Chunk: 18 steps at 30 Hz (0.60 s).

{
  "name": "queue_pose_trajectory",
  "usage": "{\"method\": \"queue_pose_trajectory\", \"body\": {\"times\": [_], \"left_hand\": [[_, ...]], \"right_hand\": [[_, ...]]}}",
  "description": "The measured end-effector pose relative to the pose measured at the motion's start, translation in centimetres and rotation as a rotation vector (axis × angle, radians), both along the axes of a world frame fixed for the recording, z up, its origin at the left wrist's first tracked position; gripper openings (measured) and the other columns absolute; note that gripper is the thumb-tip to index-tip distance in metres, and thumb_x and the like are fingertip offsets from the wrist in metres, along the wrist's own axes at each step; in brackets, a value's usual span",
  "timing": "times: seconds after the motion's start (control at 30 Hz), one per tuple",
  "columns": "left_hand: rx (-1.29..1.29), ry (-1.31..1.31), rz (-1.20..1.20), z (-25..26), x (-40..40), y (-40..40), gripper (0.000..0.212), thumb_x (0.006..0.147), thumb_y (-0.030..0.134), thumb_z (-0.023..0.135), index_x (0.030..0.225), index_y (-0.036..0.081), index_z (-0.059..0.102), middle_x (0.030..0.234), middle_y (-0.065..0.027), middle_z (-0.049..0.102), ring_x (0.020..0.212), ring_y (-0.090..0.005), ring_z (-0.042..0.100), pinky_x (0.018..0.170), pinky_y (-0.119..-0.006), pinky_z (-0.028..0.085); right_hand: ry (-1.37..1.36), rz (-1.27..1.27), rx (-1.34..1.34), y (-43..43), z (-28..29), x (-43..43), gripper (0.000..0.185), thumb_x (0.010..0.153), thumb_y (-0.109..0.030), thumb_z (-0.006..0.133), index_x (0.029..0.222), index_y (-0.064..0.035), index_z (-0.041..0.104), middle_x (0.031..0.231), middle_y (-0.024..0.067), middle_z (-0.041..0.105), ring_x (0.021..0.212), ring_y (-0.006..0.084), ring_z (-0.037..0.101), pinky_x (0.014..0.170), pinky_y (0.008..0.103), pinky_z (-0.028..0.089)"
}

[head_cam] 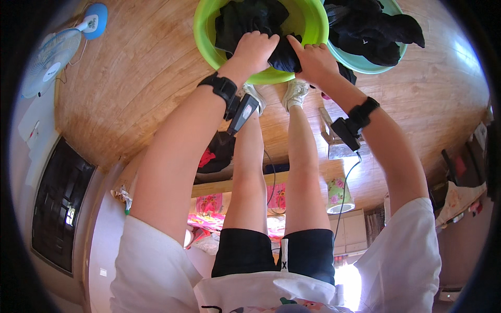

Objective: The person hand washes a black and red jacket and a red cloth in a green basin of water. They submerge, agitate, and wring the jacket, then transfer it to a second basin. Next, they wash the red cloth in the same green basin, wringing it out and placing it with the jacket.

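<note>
Inside a lime-green plastic basin (pixel 202 29) lies a heap of dark cloth (pixel 250 17). My left hand (pixel 255 50) grips a black garment (pixel 285 54), fingers curled into the fabric. On the other side, my right hand (pixel 316 58) has hold of the same garment near the basin's right rim. The cloth is bunched between the two hands, and part of it hangs over the near rim. My fingertips are partly hidden by my knuckles and the fabric. Touching or very near the first basin stands a light-blue basin (pixel 362 69), heaped with black clothes (pixel 368 33).
My white shoes (pixel 296 93) stand on the wood-look floor (pixel 156 74) just below the green basin. A low wooden stool (pixel 340 148) and a floral bin (pixel 339 193) are at the right. A blue and white electric fan (pixel 53 64) is at far left, near a dark door (pixel 60 207).
</note>
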<state>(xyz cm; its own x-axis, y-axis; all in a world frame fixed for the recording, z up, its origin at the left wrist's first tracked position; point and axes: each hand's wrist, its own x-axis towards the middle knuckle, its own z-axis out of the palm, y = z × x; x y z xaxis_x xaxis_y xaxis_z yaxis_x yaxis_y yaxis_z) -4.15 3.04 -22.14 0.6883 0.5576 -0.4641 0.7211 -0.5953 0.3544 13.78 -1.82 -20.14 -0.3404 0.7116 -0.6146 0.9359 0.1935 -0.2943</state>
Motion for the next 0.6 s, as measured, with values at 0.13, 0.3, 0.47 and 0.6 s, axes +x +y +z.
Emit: {"method": "queue_pose_trajectory", "body": {"times": [0.13,0.3,0.47,0.6], "left_hand": [[-0.016,-0.184,0.150,0.9,1.6,-1.2,0.082,0.062,0.012,0.080,0.134,0.006,0.043,0.129,-0.0143,0.051,0.110,-0.0310,0.054,0.094,-0.041,0.045],[0.098,-0.385,0.239,0.6,2.4,-4.3,0.087,0.064,0.008,0.075,0.140,0.004,0.034,0.147,-0.0146,0.033,0.119,-0.0334,0.046,0.101,-0.041,0.040],[-0.106,-0.124,0.403,-2.7,0.4,-8.5,0.062,0.069,0.006,0.069,0.128,0.001,0.049,0.147,-0.0176,0.032,0.123,-0.0373,0.044,0.099,-0.045,0.042],[-0.250,0.187,0.433,-5.2,-1.7,-10.7,0.059,0.072,0.009,0.068,0.127,0.002,0.050,0.146,-0.0185,0.035,0.121,-0.0400,0.045,0.097,-0.046,0.044]], "right_hand": [[-0.027,0.067,0.061,0.7,0.8,3.7,0.088,0.067,-0.023,0.078,0.144,-0.0204,0.033,0.093,0.0126,0.067,0.091,0.0289,0.065,0.088,0.0381,0.043],[-0.281,0.210,0.106,3.2,-2.5,13.0,0.074,0.072,-0.017,0.074,0.138,-0.0200,0.041,0.112,0.0107,0.062,0.112,0.0254,0.056,0.097,0.0405,0.038],[-0.723,-0.042,0.036,3.7,-6.1,19.7,0.062,0.078,-0.015,0.065,0.135,-0.0161,0.043,0.128,0.0111,0.051,0.125,0.0292,0.045,0.104,0.0464,0.035],[-0.390,0.077,0.278,2.3,-6.4,17.8,0.075,0.071,-0.018,0.073,0.138,-0.0158,0.041,0.142,0.0107,0.041,0.130,0.0280,0.041,0.103,0.0433,0.038]]}}
